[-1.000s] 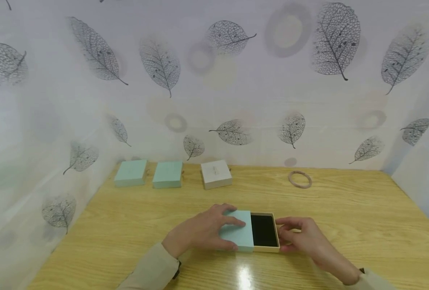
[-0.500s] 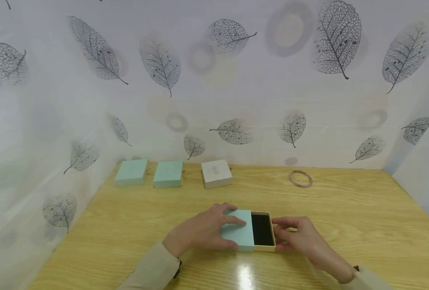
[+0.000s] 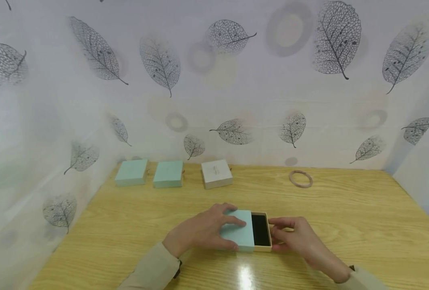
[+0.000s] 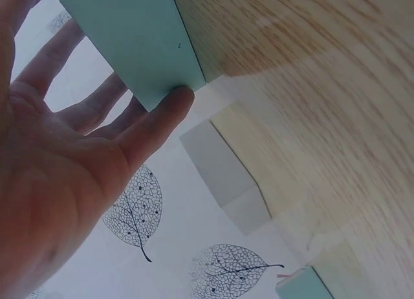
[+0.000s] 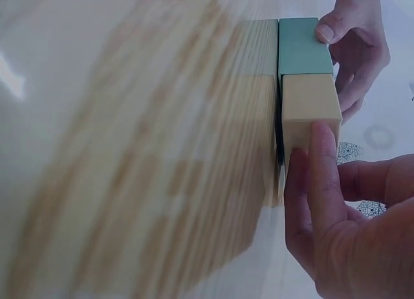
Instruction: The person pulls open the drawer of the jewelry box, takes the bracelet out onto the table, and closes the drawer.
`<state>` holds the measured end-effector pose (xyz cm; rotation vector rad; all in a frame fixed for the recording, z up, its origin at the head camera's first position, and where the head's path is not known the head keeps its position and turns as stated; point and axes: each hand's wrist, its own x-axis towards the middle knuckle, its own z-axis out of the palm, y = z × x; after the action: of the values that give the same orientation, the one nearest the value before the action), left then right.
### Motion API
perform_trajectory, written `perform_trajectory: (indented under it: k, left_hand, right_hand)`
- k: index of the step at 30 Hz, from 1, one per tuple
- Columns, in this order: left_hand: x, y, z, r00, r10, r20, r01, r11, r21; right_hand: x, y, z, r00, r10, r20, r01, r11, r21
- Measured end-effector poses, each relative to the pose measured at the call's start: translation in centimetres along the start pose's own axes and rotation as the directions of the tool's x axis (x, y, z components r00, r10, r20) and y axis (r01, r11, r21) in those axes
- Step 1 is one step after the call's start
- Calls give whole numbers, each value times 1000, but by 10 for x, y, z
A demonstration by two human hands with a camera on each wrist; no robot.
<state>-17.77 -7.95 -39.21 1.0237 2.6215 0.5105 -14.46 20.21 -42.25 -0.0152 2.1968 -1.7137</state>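
Note:
A mint-green box sleeve lies on the table in the head view, its cream drawer sticking partly out to the right. Black lining shows inside the drawer. My left hand grips the sleeve, thumb on the near side and fingers over the top and far side; the left wrist view shows the thumb on the sleeve's side. At the drawer's outer end is my right hand. Its fingertips press the end face of the drawer in the right wrist view.
Along the back of the wooden table stand two mint-green boxes and a white box with small tabs at their right sides. A thin pinkish-brown ring lies at the back right. Leaf-patterned cloth hangs behind and at the sides.
The drawer has slid left, farther into the sleeve, and less black lining shows. My right hand has moved left with it; the left hand and sleeve have stayed in place.

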Motion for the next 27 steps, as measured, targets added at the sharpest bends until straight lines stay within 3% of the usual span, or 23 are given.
perform_trajectory:
  k: [27]
  left_hand:
    - [0, -2, 1, 1000, 10, -12, -10, 1000, 1]
  right_hand:
    - [4, -3, 7, 1000, -8, 23, 8, 1000, 14]
